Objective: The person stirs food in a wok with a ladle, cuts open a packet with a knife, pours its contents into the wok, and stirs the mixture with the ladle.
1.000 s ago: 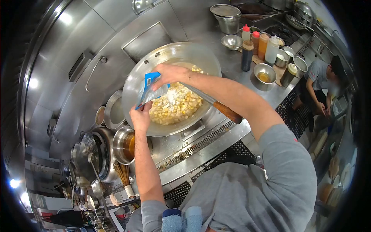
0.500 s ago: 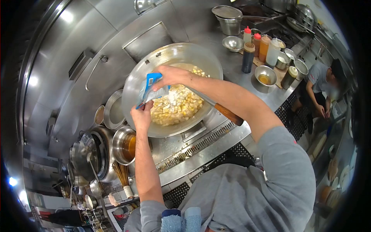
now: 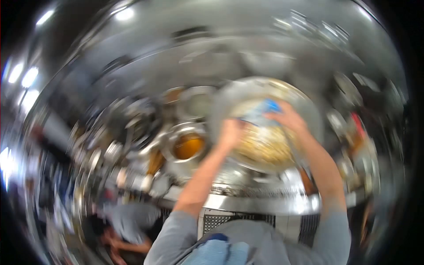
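Observation:
The whole view is smeared by motion. A large metal wok [image 3: 309,106] holds pale yellow chopped pieces [image 3: 265,148]. Over it, my right hand [image 3: 287,115] grips the blue end of a clear and blue plastic bag [image 3: 258,114]. My left hand [image 3: 232,132] is closed at the bag's other end, above the wok's left side. A long-handled tool with a wooden handle [image 3: 308,181] slants down from the wok beneath my right forearm. Whether anything falls from the bag is too blurred to tell.
Left of the wok stands a metal pot of orange-brown liquid [image 3: 189,145], with a pale-filled bowl [image 3: 195,104] behind it. Blurred bottles [image 3: 358,128] stand at the right. Another person in a grey shirt [image 3: 132,221] is at the lower left.
The view has swung left and levelled, so the wok and both hands now appear farther right. Both hands still hold the bag. Another person now shows at the lower left.

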The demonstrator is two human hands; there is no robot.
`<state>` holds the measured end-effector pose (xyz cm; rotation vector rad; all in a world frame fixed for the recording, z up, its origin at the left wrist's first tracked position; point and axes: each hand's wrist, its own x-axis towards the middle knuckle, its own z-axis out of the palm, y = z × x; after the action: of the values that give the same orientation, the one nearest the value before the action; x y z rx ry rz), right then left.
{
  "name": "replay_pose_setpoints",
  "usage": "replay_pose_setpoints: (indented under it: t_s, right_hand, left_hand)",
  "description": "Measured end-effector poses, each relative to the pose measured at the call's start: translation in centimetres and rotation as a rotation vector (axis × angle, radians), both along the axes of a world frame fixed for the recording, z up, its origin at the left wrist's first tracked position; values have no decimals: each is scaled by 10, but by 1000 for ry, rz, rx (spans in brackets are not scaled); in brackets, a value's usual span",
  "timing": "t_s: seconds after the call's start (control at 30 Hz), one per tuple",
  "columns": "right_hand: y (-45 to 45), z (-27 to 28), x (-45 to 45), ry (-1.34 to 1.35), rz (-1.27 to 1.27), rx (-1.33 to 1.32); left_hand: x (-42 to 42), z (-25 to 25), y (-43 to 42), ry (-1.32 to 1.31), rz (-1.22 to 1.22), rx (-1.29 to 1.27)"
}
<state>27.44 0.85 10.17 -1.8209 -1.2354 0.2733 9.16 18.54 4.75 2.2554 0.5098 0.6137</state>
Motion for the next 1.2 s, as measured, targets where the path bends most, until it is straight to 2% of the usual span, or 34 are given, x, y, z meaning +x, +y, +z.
replay_pose_setpoints:
  t_s: [0.03,0.07,0.13,0.17,0.23,0.27,0.37,0.43,0.47,0.57,0.63,0.77,0.83,0.93,1.0,1.13,1.2]
  right_hand:
    - [-6,9,-4,82,24,-17]
    - [-9,2,2,74,3,41]
    - [-8,-5,30,36,59,-19]
    - [-5,-17,49,-73,56,-6]
    - [-7,2,51,-30,385,22]
    - [-2,-5,75,-25,403,-56]
    - [17,-44,205,-151,389,-269]
    - [22,-61,219,-168,360,-186]
    - [24,-63,215,-175,343,-143]
    - [-4,28,45,-570,158,-271]
    - [-7,37,26,-594,202,-282]
    - [7,42,37,-563,276,-291]
    - [8,46,32,-524,277,-300]
    - [8,44,37,-474,263,-327]
    - [15,37,47,-447,268,-348]
    - [33,8,90,-448,308,-231]
    - [35,2,93,-447,323,-173]
  left_hand:
    - [1,9,-11,12,-19,15]
    - [18,-11,-9,-160,-1,29]
    - [58,-54,-3,-491,22,99]
    - [42,-33,-9,-548,-19,-23]
    - [12,-10,-9,-625,63,71]
    - [-5,-2,-8,-454,54,-36]
    - [2,-8,1,-468,153,72]
    - [-5,-7,-4,-460,253,80]
    - [-7,-6,-7,-456,299,86]
    - [-13,-1,-12,-452,324,44]
    - [-11,-9,-9,-409,300,105]
    - [4,-31,-8,-451,288,88]
    - [7,-33,-12,-418,321,114]
    - [-7,-22,-26,-473,315,5]
    - [-5,-25,-25,-453,343,68]
    - [-6,-25,-25,-505,312,30]
    - [0,-31,-25,-453,382,97]
